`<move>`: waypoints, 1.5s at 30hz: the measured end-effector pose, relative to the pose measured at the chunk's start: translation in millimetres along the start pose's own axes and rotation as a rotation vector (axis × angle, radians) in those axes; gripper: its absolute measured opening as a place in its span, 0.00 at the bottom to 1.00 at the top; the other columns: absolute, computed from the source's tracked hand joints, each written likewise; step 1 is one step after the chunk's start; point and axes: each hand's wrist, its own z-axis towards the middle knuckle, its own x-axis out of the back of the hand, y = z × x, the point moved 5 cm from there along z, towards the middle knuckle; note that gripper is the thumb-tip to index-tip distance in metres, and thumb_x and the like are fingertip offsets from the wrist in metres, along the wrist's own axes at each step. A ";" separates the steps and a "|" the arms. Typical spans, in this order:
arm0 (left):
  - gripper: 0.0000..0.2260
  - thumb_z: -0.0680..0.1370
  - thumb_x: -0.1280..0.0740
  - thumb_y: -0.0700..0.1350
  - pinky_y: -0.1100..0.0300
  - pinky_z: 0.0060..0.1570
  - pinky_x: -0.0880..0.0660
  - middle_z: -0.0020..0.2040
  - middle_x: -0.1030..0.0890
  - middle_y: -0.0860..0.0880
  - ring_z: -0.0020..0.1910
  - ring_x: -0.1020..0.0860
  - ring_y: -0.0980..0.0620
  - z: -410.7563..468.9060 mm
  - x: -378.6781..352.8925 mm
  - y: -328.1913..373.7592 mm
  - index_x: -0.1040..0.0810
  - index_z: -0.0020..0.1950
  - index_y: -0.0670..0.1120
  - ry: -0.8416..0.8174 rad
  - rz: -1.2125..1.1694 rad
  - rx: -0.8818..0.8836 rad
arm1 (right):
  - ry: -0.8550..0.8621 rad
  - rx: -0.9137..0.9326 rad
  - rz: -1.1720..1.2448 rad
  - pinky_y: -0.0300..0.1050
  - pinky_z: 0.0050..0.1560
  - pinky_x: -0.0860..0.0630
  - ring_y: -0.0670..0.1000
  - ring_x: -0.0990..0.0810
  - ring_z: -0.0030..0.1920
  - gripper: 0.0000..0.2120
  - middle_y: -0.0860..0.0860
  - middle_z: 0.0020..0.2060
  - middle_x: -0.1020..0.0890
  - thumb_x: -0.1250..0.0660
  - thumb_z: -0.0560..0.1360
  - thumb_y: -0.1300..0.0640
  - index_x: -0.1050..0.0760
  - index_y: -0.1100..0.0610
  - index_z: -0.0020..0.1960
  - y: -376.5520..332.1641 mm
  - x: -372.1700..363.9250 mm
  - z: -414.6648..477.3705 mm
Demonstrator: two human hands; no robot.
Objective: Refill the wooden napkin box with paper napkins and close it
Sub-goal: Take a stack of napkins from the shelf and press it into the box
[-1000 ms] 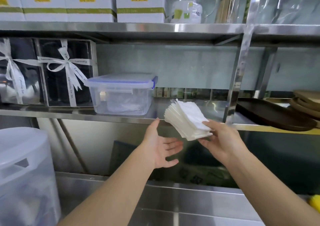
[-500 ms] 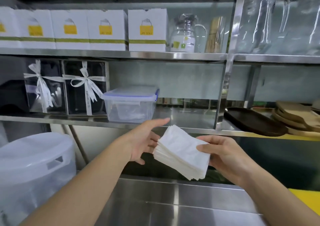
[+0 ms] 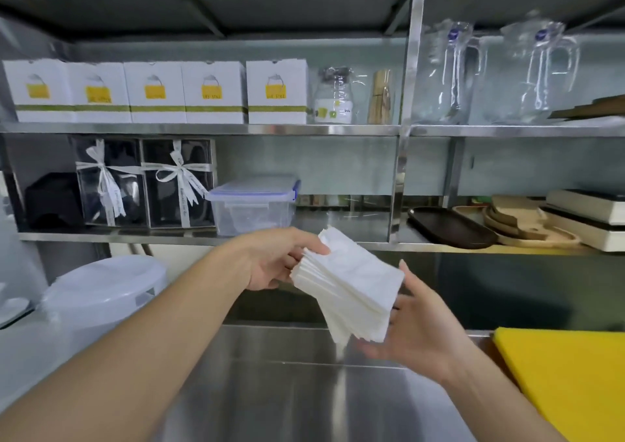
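Note:
A thick stack of white paper napkins (image 3: 350, 289) is held in the air in front of the lower steel shelf, tilted down to the right. My left hand (image 3: 274, 259) pinches the stack's upper left corner, thumb on top. My right hand (image 3: 416, 323) supports the stack from below and at its right edge, fingers spread under it. No wooden napkin box is in view.
A clear lidded plastic container (image 3: 253, 205) sits on the lower shelf behind my left hand. Dark and wooden trays (image 3: 453, 227) lie to the right. A white plastic bin (image 3: 101, 289) stands at left, a yellow cutting board (image 3: 568, 384) at right on the steel counter (image 3: 287, 391).
The napkin stack has come down from shelf height toward the counter. My left hand has closed on its corner. The view has tilted up and pulled back, showing more shelves.

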 end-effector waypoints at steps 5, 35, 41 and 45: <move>0.05 0.68 0.29 0.46 0.56 0.49 0.38 0.33 0.22 0.49 0.30 0.27 0.52 -37.0 -17.2 6.4 0.23 0.36 0.46 -0.037 -0.026 -0.009 | -0.078 0.026 0.184 0.52 0.55 0.35 0.54 0.26 0.59 0.30 0.53 0.57 0.19 0.45 0.72 0.32 0.22 0.51 0.61 35.6 -11.8 -35.5; 0.09 0.72 0.30 0.43 0.64 0.26 0.26 0.45 0.17 0.47 0.38 0.23 0.52 -151.8 -79.0 -181.5 0.20 0.50 0.42 0.008 -0.139 0.154 | 0.268 -0.067 -0.540 0.46 0.61 0.42 0.47 0.26 0.46 0.06 0.46 0.39 0.20 0.26 0.67 0.56 0.23 0.55 0.35 132.7 19.7 -166.6; 0.07 0.69 0.28 0.44 0.62 0.35 0.39 0.42 0.20 0.47 0.40 0.28 0.52 -162.9 -94.8 -236.0 0.19 0.43 0.42 0.037 -0.190 0.251 | 0.272 -0.137 -0.568 0.45 0.60 0.43 0.53 0.29 0.63 0.14 0.52 0.52 0.18 0.21 0.60 0.56 0.21 0.59 0.41 162.8 29.9 -175.6; 0.09 0.64 0.25 0.45 0.52 0.58 0.32 0.42 0.21 0.47 0.46 0.25 0.50 -165.4 -101.9 -257.2 0.22 0.39 0.45 0.092 -0.213 0.255 | 0.301 -0.142 -0.571 0.42 0.53 0.34 0.46 0.24 0.45 0.12 0.49 0.40 0.20 0.23 0.64 0.59 0.22 0.64 0.41 177.4 36.0 -175.9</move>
